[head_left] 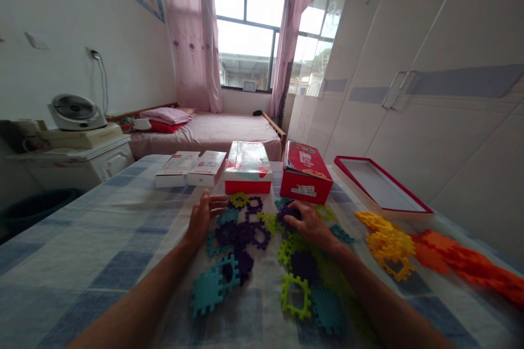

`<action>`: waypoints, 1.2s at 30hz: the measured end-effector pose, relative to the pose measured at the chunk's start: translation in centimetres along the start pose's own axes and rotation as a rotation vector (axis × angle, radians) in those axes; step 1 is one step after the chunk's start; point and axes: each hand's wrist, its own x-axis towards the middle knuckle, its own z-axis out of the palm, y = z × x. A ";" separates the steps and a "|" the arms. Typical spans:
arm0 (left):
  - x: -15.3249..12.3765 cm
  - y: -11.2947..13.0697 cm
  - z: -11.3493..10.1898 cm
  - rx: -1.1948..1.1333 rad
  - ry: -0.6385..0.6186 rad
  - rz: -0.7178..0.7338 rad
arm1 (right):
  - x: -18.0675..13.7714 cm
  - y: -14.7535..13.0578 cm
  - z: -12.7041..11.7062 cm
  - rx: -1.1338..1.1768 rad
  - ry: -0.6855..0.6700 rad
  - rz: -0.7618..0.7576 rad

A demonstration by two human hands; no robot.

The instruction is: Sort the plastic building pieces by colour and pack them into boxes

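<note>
Interlocking plastic tiles with notched edges, in purple, teal and lime green, lie spread between my hands. My left hand (201, 217) is at the left edge of the pile, fingers stretched to the right and apart, near a teal tile (229, 217); it holds nothing. My right hand (310, 224) bends its fingers and thumb around a purple tile (286, 217), partly covered by them. Closer to me are a teal tile (207, 290), a lime frame-shaped tile (308, 297) and another teal tile (327, 310). My right forearm hides some lime tiles.
Behind the tiles stand a white-and-red box (248, 166), a red box (307, 172) and two flat white boxes (176, 168). A shallow red-rimmed lid (387, 188) lies at the right. Yellow tiles (387, 242) and orange tiles (454, 253) are heaped on the checked tablecloth (106, 234).
</note>
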 end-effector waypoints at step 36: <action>0.2 -0.6 0.1 0.021 -0.022 0.021 | -5.0 -2.2 -7.0 0.468 -0.433 0.203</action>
